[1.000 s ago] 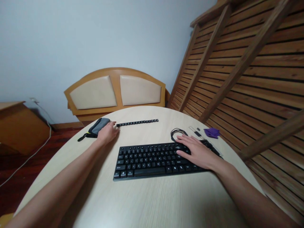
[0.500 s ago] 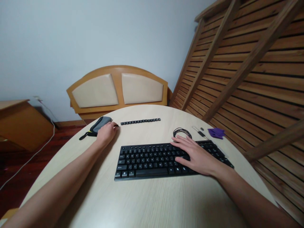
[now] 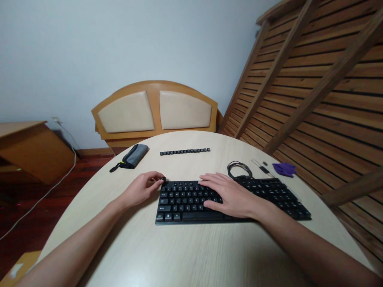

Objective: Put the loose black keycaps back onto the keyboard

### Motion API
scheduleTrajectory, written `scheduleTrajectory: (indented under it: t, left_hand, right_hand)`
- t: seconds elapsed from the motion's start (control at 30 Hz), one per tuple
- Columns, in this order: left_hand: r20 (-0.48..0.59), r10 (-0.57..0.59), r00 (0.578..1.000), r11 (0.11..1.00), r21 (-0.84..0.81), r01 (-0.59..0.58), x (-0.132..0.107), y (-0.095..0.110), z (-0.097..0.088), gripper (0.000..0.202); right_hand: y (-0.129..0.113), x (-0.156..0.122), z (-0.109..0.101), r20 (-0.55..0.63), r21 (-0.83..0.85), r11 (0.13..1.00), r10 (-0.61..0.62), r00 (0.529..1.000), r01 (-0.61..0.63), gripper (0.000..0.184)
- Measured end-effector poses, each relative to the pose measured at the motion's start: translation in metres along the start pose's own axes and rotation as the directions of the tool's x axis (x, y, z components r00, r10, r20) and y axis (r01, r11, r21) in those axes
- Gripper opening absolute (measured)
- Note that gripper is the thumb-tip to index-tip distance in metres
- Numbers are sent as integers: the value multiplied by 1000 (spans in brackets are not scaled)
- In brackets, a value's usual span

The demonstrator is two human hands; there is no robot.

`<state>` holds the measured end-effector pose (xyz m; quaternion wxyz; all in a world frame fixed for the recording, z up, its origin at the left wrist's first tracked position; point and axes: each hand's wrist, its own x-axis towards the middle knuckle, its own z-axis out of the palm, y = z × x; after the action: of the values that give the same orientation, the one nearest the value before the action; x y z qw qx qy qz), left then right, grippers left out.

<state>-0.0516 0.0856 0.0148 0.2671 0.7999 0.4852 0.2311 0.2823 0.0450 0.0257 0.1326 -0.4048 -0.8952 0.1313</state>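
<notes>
A black keyboard (image 3: pixel 269 195) lies across the round pale wooden table (image 3: pixel 185 255). My left hand (image 3: pixel 143 187) is at the keyboard's top left corner, its fingers pinched on a small black keycap (image 3: pixel 163 179). My right hand (image 3: pixel 227 193) rests flat on the middle keys with fingers stretched out. A row of several loose black keycaps (image 3: pixel 184 151) lies further back on the table.
A grey zip pouch (image 3: pixel 133 156) lies at the back left. A coiled black cable (image 3: pixel 238 169), a small clear tool (image 3: pixel 261 166) and a purple cloth (image 3: pixel 284 169) lie at the back right. Behind the table stand a wooden headboard (image 3: pixel 155 109) and slatted wood panels (image 3: pixel 323 79).
My left hand has come back from the end of the keycap row to the keyboard's top left corner, pinching a keycap. My right hand slid left along the keys.
</notes>
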Motion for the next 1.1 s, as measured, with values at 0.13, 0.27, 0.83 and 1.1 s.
scheduleTrajectory:
  t: [0.13, 0.27, 0.83, 1.1]
  left_hand:
    - [41, -31, 999, 989, -142, 37, -3, -1, -4, 31]
    - [88, -28, 996, 982, -186, 44, -3, -4, -4, 32]
    - [56, 45, 997, 976, 210, -56, -8, 8, -3, 29]
    - [22, 45, 999, 942, 333, -50, -11, 9, -1, 31]
  right_hand:
    - [-2, 1, 7, -58, 8, 1000, 25, 998, -25, 54]
    - [-2, -11, 8, -42, -11, 999, 47, 998, -47, 59]
    - [3, -15, 12, -15, -33, 999, 17, 1000, -17, 61]
    - [1, -15, 12, -15, -47, 999, 18, 1000, -19, 60]
